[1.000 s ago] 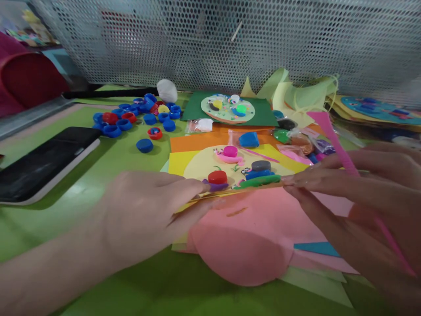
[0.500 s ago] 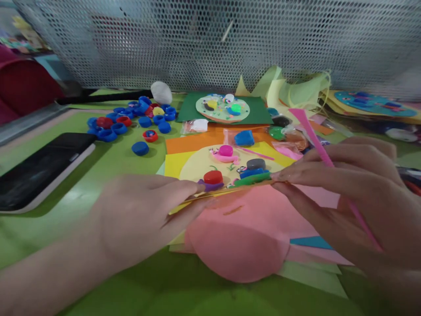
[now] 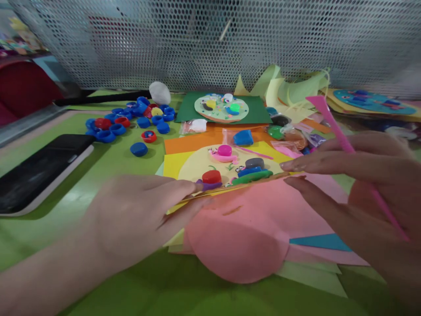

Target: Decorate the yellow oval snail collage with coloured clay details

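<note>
My left hand (image 3: 131, 215) pinches the near left edge of a cream paper disc (image 3: 192, 164), thumb below and fingers above. Beside its fingertips are purple clay (image 3: 212, 186) and a red bottle cap (image 3: 211, 177). More clay snails with a magenta cap (image 3: 225, 150) and a grey cap (image 3: 255, 163) sit on the disc, with a green clay piece (image 3: 255, 176) near the front edge. My right hand (image 3: 371, 184) holds a pink clay tool (image 3: 333, 125) slantwise across its fingers. Its thumb and forefinger are slightly apart by the disc's right edge, beside a brown strip (image 3: 278, 176).
Pink paper (image 3: 237, 245) lies in front of the disc. Blue bottle caps (image 3: 138, 149) and a black phone (image 3: 42, 171) are at left. Behind are a decorated disc on green card (image 3: 187, 107) and bagged clay (image 3: 243, 137). A perforated metal panel (image 3: 148, 44) closes the back.
My right hand, with the pink tool, has moved right, away from the green clay's end, and its thumb and forefinger have parted. My left hand stays at the disc's edge.
</note>
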### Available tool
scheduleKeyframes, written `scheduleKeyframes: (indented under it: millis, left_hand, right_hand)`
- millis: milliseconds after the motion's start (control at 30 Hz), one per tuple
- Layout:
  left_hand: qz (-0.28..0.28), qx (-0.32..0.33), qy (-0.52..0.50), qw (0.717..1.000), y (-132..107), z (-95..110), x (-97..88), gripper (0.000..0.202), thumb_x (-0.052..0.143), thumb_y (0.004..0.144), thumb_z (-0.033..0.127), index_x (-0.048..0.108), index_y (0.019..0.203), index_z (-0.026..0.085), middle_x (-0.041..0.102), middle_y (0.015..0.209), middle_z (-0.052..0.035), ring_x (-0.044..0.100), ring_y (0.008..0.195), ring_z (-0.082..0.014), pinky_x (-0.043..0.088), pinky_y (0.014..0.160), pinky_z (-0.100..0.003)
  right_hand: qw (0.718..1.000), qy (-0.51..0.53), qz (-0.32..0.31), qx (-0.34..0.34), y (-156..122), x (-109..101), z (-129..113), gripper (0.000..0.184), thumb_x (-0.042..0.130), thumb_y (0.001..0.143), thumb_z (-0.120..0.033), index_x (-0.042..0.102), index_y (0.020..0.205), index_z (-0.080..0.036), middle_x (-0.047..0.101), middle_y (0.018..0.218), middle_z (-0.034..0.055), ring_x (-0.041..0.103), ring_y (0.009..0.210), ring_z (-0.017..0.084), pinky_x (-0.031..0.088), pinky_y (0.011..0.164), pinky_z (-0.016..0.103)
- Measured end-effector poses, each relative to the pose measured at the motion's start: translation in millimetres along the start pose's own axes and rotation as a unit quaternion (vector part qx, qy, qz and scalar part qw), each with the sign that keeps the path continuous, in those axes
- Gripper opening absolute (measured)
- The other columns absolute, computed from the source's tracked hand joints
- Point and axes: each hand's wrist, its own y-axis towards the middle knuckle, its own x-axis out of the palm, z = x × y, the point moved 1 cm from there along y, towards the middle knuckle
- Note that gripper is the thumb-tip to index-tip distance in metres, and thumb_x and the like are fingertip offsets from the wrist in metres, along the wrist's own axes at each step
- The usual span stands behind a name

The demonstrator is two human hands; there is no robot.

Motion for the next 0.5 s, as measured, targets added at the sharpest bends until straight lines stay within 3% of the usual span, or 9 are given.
scheduleKeyframes:
  millis: [100, 367, 500]
  left_hand:
    - [0.004, 0.004, -0.007, 1.0, 0.2, 0.6, 0.0, 0.043, 0.037, 0.091, 0.042, 0.065, 0.065, 0.021, 0.068, 0.055, 0.0046, 0.059, 0.044, -0.0094, 0.032, 0.037, -0.022]
    - [0.016, 0.011, -0.008, 1.0, 0.0, 1.2, 0.7, 0.04, 0.039, 0.091, 0.04, 0.065, 0.067, 0.021, 0.067, 0.054, 0.0049, 0.059, 0.044, -0.0095, 0.031, 0.037, -0.022]
    - [0.031, 0.009, -0.019, 0.999, 0.0, 0.1, 2.5, 0.045, 0.034, 0.092, 0.043, 0.063, 0.064, 0.023, 0.064, 0.049, 0.0067, 0.058, 0.043, -0.0087, 0.029, 0.035, -0.023]
  right_hand:
    - [1.0, -0.003, -0.003, -0.009, 0.3, 0.7, -1.0, 0.007, 0.061, 0.078, -0.024, 0.06, 0.085, -0.024, 0.058, 0.087, 0.0003, 0.057, 0.077, 0.015, 0.047, 0.073, 0.034]
    - [0.999, 0.016, -0.032, -0.01, 5.3, 4.7, -7.2, 0.008, 0.054, 0.082, -0.023, 0.061, 0.079, -0.023, 0.062, 0.07, 0.0011, 0.055, 0.073, 0.018, 0.04, 0.078, 0.04]
    - [0.998, 0.049, -0.037, 0.035, 3.2, 2.3, -1.2, 0.006, 0.054, 0.081, -0.027, 0.059, 0.078, -0.027, 0.063, 0.075, 0.0002, 0.057, 0.076, 0.019, 0.042, 0.081, 0.041]
